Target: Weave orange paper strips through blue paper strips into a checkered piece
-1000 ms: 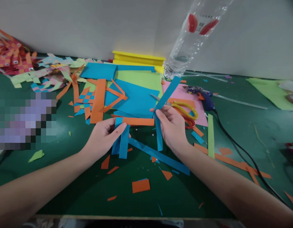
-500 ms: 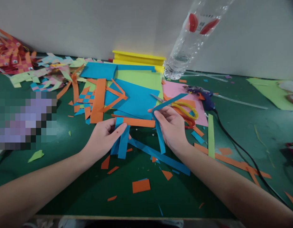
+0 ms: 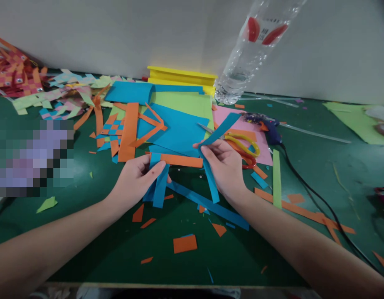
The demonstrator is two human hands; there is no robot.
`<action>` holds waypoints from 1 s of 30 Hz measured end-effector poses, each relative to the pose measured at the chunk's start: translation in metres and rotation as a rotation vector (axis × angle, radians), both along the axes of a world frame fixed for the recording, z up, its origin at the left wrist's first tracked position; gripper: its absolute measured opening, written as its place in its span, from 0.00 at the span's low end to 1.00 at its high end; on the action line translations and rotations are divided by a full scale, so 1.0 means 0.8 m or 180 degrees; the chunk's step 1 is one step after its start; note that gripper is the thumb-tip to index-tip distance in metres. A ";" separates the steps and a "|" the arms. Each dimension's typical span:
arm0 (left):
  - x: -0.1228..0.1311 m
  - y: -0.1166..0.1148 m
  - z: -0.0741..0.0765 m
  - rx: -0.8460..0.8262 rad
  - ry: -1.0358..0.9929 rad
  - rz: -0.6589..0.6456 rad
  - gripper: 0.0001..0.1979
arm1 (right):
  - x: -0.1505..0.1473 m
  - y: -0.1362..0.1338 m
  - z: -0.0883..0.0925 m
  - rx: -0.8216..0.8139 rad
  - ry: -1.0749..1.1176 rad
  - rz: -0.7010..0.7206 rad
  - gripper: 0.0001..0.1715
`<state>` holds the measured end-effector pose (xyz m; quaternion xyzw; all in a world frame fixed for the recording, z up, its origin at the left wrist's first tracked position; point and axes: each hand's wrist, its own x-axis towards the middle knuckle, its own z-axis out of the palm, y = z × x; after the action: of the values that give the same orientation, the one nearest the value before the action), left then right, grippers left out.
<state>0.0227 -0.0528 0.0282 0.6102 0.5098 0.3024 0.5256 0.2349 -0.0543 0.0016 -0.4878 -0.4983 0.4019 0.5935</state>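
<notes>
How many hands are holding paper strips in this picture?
2. The left hand, left of centre, grips an orange paper strip with blue paper across it; the right hand, nearer the scissors, pinches a bent blue paper strip. No other hand shows.

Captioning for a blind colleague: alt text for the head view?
A person's left hand pinches an orange paper strip with blue strips hanging from it; their right hand holds a bent blue strip. The green table holds scissors, scraps and a glue gun.
</notes>
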 end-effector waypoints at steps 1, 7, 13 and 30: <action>0.000 0.000 0.001 -0.0011 -0.0001 0.0006 0.16 | 0.000 0.000 0.000 0.0010 -0.0028 -0.0009 0.05; 0.001 -0.001 0.003 -0.0010 0.0023 -0.0002 0.16 | -0.002 -0.004 0.006 0.0193 -0.0242 -0.0093 0.05; 0.002 0.000 0.003 -0.0032 0.0059 0.0002 0.14 | -0.004 -0.007 0.011 0.0314 -0.0524 -0.0196 0.05; -0.001 0.000 0.002 -0.0063 0.0001 0.0094 0.16 | 0.003 0.004 -0.003 -0.0123 0.0287 -0.0025 0.08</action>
<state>0.0222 -0.0532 0.0296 0.5975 0.5218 0.3050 0.5270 0.2376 -0.0514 -0.0004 -0.4826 -0.4613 0.4307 0.6074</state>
